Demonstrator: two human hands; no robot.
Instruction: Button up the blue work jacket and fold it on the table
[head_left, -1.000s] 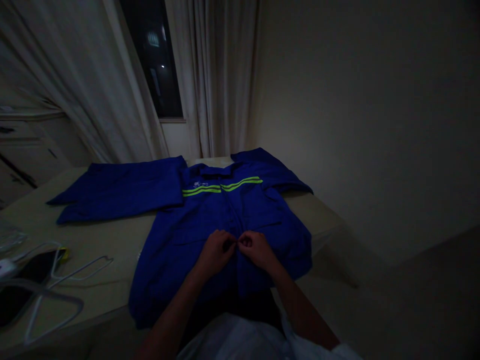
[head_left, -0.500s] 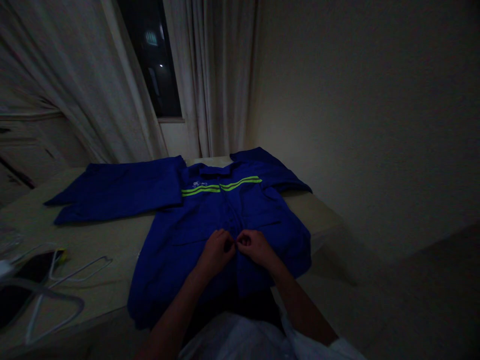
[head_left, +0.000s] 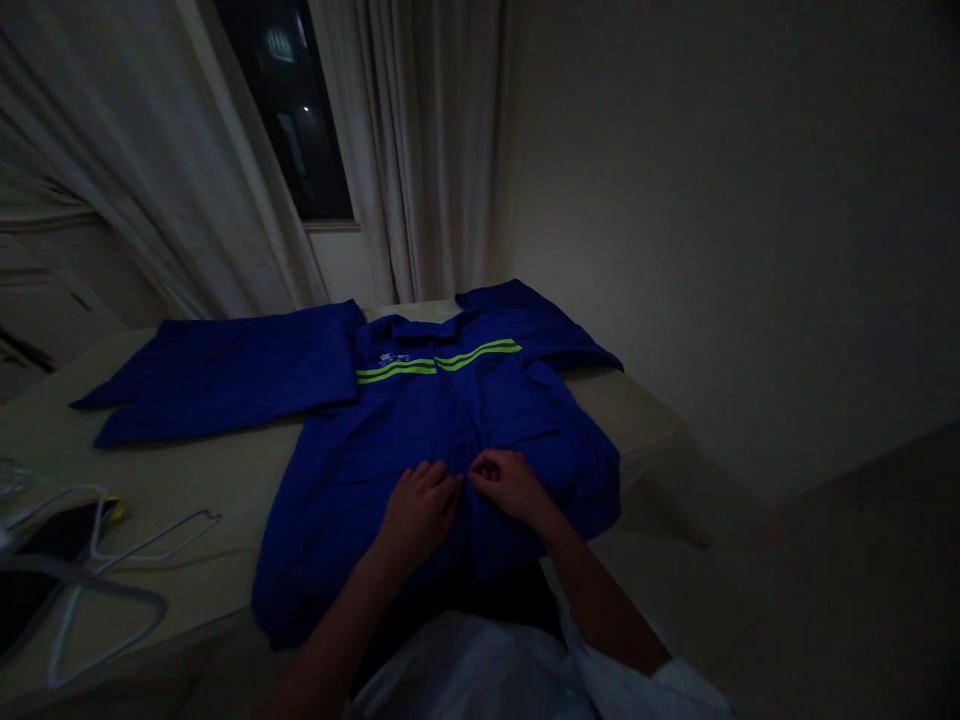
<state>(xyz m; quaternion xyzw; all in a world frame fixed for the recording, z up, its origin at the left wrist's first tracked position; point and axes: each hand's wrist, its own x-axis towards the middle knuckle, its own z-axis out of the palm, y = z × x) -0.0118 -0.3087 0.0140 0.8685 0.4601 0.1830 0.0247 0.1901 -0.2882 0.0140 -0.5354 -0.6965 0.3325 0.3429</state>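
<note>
A blue work jacket (head_left: 375, 430) with yellow-green stripes across the chest lies front up, its collar away from me and its hem at the near table edge. Both hands are at its front opening, below the chest pockets. My left hand (head_left: 421, 505) is closed at the left front edge, fingertips on the cloth. My right hand (head_left: 510, 485) pinches the other front edge between thumb and finger, just beside the left fingertips. Whatever small part lies between the fingertips is too dark to make out. Dark buttons show along the opening above my hands.
Folded blue trousers (head_left: 225, 375) lie at the left, touching the jacket. White hangers (head_left: 150, 555) and a dark object with a yellow end (head_left: 64, 535) rest on the pale table (head_left: 217, 465). Curtains (head_left: 420, 150) and a wall (head_left: 675, 200) stand behind.
My left hand has turned, its back now more upward and its fingers closer together. The right hand keeps its pinch on the front edge. The view has shifted slightly.
</note>
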